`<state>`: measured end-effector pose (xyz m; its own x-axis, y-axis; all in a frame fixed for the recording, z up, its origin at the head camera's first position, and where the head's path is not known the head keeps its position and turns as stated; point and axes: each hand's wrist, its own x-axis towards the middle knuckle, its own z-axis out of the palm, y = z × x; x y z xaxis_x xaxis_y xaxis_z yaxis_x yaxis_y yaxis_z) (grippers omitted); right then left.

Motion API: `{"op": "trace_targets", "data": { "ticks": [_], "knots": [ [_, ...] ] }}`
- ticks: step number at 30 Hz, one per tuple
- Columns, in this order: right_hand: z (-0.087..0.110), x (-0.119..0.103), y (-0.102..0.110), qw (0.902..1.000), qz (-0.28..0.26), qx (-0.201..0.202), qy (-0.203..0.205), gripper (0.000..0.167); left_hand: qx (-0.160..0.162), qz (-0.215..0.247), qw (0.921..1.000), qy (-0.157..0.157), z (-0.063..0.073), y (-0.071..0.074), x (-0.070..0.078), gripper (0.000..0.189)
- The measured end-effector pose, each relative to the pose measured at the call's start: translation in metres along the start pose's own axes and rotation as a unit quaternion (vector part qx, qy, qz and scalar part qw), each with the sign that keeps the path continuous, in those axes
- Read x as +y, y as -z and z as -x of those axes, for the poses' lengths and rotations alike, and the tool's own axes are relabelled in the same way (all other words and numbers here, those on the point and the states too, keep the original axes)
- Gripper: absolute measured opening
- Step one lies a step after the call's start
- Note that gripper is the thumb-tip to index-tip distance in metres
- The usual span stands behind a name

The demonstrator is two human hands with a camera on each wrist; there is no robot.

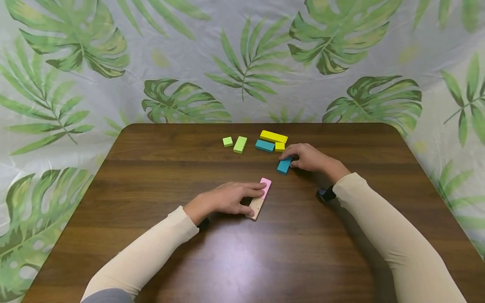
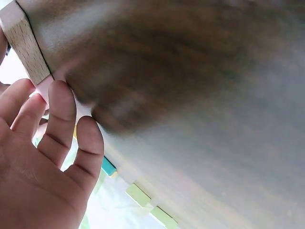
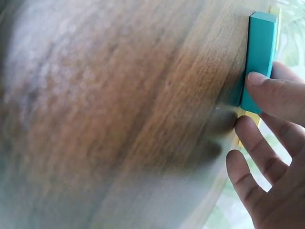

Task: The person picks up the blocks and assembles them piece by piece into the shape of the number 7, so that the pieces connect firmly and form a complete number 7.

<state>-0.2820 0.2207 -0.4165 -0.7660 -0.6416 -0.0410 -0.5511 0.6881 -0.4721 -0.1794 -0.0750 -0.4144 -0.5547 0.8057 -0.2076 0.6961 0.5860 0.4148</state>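
Observation:
My left hand (image 1: pixel 233 198) lays its fingertips on a pink block (image 1: pixel 267 183), while its thumb touches the near end of a plain wooden block (image 1: pixel 257 205). These two blocks lie end to end in a slanted line on the table. In the left wrist view, the wooden block (image 2: pixel 29 50) shows at the upper left above fairly straight fingers (image 2: pixel 62 107). Farther right, my right hand (image 1: pixel 308 158) pinches a blue block (image 1: pixel 283 166) between thumb and fingers. The right wrist view shows the thumb against that blue block's side (image 3: pixel 260 47); the other fingers are loosely bent.
Toward the back of the brown table (image 1: pixel 170 151) lie a long yellow block (image 1: pixel 273 136), another blue block (image 1: pixel 264 145) and a small yellow cube (image 1: pixel 279 146). Left of them are a light green block (image 1: pixel 240 144) and a green cube (image 1: pixel 227 142). A leaf-patterned curtain (image 1: pixel 261 63) hangs behind.

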Motion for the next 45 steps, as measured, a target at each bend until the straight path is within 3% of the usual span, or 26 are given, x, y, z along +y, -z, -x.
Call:
{"op": "trace_targets", "data": {
  "ticks": [20,35,45],
  "knots": [
    [-0.006,-0.003,-0.003,0.9999,0.004,0.002,0.013,0.033,0.001,0.002,1.0,-0.005,-0.002,0.0,0.0,0.065],
    [-0.018,-0.023,-0.016,0.9991,-0.011,-0.024,0.032,0.034,0.004,0.004,0.9997,-0.023,-0.001,0.0,-0.001,0.064],
    [-0.018,-0.03,-0.021,0.998,-0.023,-0.025,0.053,0.032,0.0,0.008,0.9999,-0.011,-0.001,0.001,-0.001,0.065]
  ]
}}
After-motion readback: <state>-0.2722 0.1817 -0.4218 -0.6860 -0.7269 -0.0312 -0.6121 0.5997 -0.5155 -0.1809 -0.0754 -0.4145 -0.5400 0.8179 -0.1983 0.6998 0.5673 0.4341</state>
